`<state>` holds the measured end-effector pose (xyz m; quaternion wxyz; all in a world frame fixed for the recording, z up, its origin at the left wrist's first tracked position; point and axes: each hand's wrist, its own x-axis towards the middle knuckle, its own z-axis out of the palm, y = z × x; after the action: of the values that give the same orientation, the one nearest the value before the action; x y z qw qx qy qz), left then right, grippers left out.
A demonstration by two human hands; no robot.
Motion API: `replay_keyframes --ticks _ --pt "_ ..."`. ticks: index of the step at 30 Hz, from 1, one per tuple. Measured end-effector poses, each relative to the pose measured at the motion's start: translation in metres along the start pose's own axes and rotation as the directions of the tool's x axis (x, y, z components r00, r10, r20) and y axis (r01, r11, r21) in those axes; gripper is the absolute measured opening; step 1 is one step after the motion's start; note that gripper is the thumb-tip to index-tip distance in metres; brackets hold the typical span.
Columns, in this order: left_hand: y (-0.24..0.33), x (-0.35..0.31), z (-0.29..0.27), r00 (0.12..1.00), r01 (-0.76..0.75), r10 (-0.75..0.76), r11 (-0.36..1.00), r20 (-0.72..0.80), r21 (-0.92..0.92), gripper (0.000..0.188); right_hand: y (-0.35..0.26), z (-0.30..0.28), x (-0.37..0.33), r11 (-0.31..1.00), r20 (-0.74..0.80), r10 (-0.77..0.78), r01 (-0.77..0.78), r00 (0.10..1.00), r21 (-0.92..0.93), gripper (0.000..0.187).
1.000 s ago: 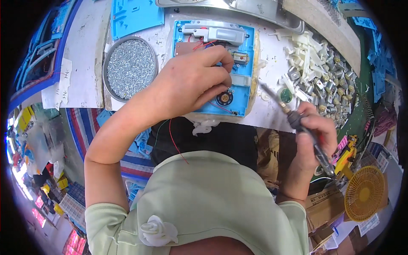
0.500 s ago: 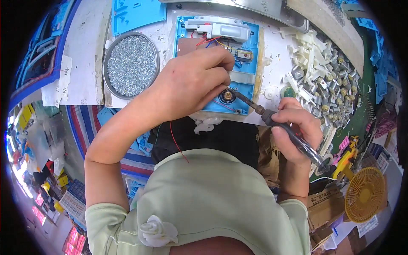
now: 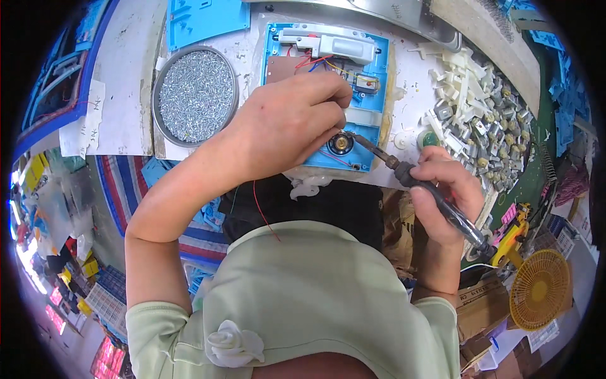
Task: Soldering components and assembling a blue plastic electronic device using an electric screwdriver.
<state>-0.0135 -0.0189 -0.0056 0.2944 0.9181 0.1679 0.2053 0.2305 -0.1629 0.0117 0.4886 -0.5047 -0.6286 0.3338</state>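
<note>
A blue plastic casing (image 3: 384, 69) lies on the table, with a brown board (image 3: 278, 68), wires and a small round speaker (image 3: 341, 144) inside. My left hand (image 3: 293, 120) reaches over the casing, thumb and fingers pinched beside the speaker; what they hold is hidden. Below its palm a thin red wire (image 3: 259, 205) hangs down past the table edge. In my right hand (image 3: 451, 189) is a soldering iron (image 3: 456, 218), gripped by its dark handle. Its tip points left to the speaker's upper rim, near my left fingertips; whether it touches cannot be told.
On the left stands a round dish (image 3: 158, 120) full of small screws. A blue panel (image 3: 208, 22) lies behind it. To the right spreads a heap of white plastic and metal parts (image 3: 473, 107). A metal tray (image 3: 435, 28) sits at the back, a yellow fan (image 3: 541, 287) at lower right.
My right hand and the soldering iron have shifted slightly right and down. The left hand, still pinched, has moved a touch to the right. The casing appears a little further right in the picture.
</note>
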Motion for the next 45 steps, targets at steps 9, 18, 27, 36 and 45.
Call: replay_keyframes --ticks 9,18,27,36,45 --pt "-0.002 0.0 -0.001 1.0 -0.015 0.014 0.998 -0.005 -0.054 0.022 -0.001 -0.006 -0.007 1.0 -0.008 0.005 -0.005 1.0 0.027 0.025" --pt "-0.003 0.001 0.0 0.999 -0.009 0.006 0.998 -0.037 -0.066 0.014 -0.002 -0.014 -0.02 0.999 -0.096 0.013 -0.009 0.995 0.047 0.026" --pt "0.002 0.002 0.003 0.998 -0.035 0.035 0.999 -0.043 0.004 0.023 -0.006 -0.007 -0.011 0.999 -0.02 0.01 -0.01 1.0 0.041 0.026" --pt "0.001 0.0 0.005 0.999 -0.027 0.027 1.0 -0.026 0.011 0.017 -0.004 -0.005 -0.008 1.0 0.033 0.01 -0.011 0.999 0.017 0.025" --pt "0.002 0.001 0.005 0.999 -0.022 0.023 1.0 -0.035 0.007 0.022 -0.005 -0.004 -0.004 0.999 0.051 0.017 -0.016 0.999 -0.028 0.026"
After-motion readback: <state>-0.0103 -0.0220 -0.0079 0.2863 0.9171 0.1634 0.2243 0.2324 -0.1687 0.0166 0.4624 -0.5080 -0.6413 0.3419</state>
